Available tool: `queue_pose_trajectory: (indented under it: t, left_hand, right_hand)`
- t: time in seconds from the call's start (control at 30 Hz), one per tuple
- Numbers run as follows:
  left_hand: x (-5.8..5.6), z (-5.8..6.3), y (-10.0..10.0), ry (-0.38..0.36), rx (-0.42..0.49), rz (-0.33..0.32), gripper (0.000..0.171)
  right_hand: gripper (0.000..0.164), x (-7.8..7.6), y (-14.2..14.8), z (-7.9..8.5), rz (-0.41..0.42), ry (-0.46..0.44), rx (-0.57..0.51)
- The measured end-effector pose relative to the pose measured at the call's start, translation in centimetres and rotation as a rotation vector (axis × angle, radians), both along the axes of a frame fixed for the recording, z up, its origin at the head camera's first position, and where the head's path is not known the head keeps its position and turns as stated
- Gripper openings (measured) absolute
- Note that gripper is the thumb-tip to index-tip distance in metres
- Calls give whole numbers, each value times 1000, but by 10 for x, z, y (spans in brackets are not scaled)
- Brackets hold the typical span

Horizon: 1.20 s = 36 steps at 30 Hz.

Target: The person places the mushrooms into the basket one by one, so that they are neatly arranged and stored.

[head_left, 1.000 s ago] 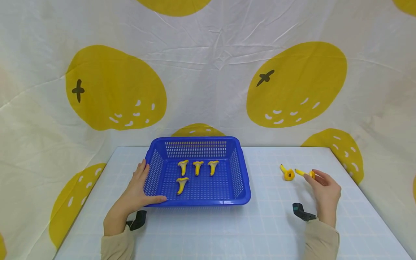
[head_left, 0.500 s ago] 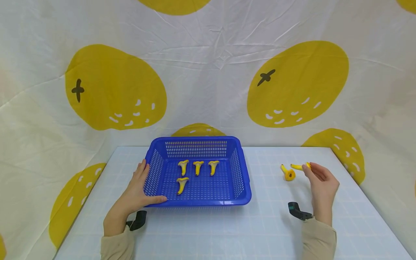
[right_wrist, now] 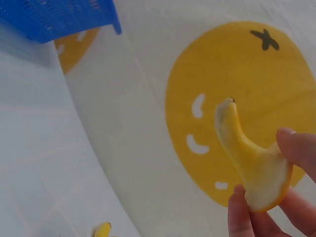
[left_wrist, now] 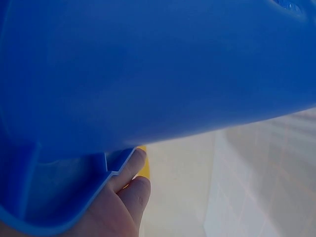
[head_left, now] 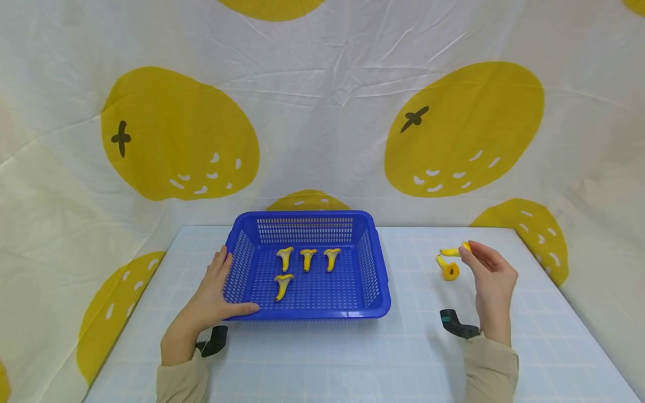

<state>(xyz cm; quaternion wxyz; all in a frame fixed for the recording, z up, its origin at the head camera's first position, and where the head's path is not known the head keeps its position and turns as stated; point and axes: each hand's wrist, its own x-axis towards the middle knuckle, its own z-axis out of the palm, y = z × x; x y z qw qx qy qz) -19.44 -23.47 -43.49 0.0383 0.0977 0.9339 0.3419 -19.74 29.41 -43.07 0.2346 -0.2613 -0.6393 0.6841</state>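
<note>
As right fingers (right_wrist: 239, 215) pinch a mushroom (right_wrist: 264, 173) | head view alone — four (head_left: 307, 260) in basket (head_left: 332, 291) | left fingers (head_left: 220, 268) spread at rim (head_left: 307, 314)

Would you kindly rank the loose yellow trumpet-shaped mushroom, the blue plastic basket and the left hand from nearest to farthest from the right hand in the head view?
1. Loose yellow mushroom: just left of the right hand.
2. Blue basket: farther left, near the centre.
3. Left hand: against the basket's left side.
</note>
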Motion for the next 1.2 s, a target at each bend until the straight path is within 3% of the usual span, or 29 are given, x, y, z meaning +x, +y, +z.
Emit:
queue_pose_trajectory:
  t: [0.47,0.7,0.83,1.03,1.2]
  left_hand:
    - [2,1,-2,-6,-5,1,131]
    - [1,1,-1,-3,5,-11,131]
    - [1,2,0,-11,5,-6,132]
    - [1,1,-1,-17,4,-2,132]
    - [2,3,0,-14,12,-6,133]
  right_hand:
    - [46,-1,-28,17,119,130,14]
    - [46,-7,-46,27,204,152,95]
    - [44,-12,-56,35,257,175,155]
    - [39,-26,-71,47,346,249,153]
    - [40,-35,-85,59,426,235,235]
